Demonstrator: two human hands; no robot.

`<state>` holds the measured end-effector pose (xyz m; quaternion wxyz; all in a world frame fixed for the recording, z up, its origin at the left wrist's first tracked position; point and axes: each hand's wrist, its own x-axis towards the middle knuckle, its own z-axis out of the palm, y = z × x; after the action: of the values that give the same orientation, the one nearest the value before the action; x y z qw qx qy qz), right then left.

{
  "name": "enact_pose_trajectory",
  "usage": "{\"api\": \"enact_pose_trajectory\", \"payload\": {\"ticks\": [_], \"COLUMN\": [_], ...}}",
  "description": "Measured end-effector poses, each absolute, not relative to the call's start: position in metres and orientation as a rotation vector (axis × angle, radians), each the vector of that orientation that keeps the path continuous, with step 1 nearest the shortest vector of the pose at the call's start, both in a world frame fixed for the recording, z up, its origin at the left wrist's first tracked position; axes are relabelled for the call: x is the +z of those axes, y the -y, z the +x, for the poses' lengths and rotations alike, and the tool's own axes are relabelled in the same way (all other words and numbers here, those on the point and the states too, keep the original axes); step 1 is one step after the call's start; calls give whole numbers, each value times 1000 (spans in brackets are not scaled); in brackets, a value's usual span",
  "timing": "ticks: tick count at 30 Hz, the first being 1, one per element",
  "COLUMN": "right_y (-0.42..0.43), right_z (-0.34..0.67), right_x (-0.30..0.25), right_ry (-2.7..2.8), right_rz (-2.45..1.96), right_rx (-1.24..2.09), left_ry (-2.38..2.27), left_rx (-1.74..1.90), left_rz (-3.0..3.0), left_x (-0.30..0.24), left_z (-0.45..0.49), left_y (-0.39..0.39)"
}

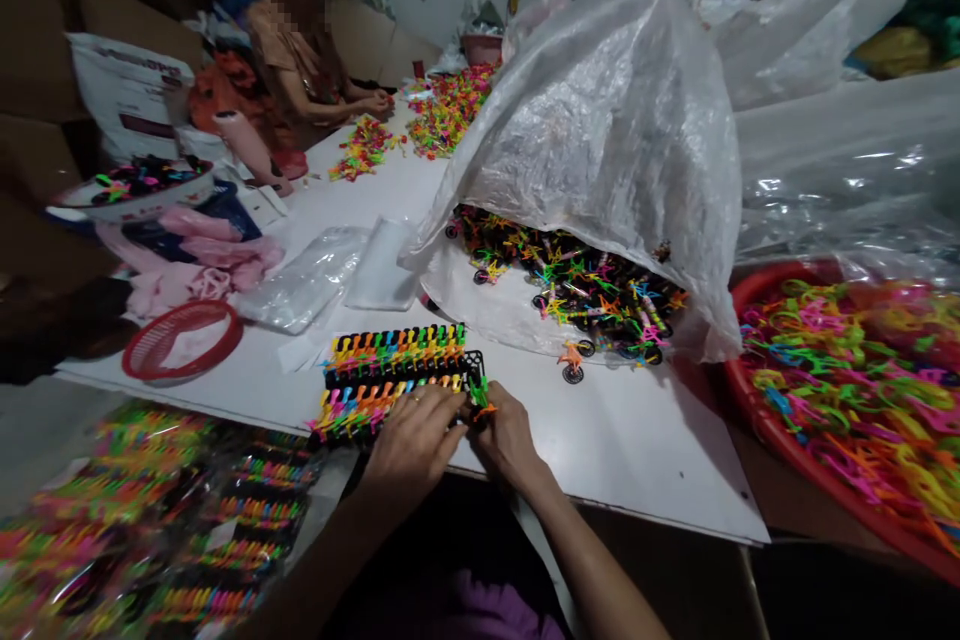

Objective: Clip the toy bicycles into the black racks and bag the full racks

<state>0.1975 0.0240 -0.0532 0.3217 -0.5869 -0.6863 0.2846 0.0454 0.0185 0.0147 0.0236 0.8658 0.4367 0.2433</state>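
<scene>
A black rack [474, 363] filled with rows of small bright plastic toy bicycles [394, 348] lies near the front edge of the white table [637, 440]. My left hand [412, 440] rests on the rack's near right corner, fingers curled against it. My right hand [504, 435] is beside it, pinching a small green and orange toy piece [480, 394] at the rack's right end. The two hands touch each other.
A big clear plastic bag [622, 140] spills a heap of toy bicycles [592, 290]. A red tub [757, 420] of coloured parts stands right. A red basket [182, 340], clear bags [315, 275] and packed racks [187, 540] lie left. Another person [300, 50] works far back.
</scene>
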Motion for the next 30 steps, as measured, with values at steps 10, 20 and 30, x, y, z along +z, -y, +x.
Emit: {"api": "enact_pose_trajectory", "payload": {"ticks": [10, 20, 30], "right_y": [-36, -131, -203], "right_z": [191, 292, 342], "right_x": [-45, -1, 23], "right_ry": [2237, 2391, 2795], "right_rz": [-1633, -1812, -1644], "right_rx": [646, 465, -42], "left_ry": [-1273, -1242, -1257], "left_rx": [853, 971, 946], "left_rz": [2757, 2784, 2813], "left_x": [-9, -20, -6], "left_z": [46, 35, 43], "left_y": [-30, -29, -27]}}
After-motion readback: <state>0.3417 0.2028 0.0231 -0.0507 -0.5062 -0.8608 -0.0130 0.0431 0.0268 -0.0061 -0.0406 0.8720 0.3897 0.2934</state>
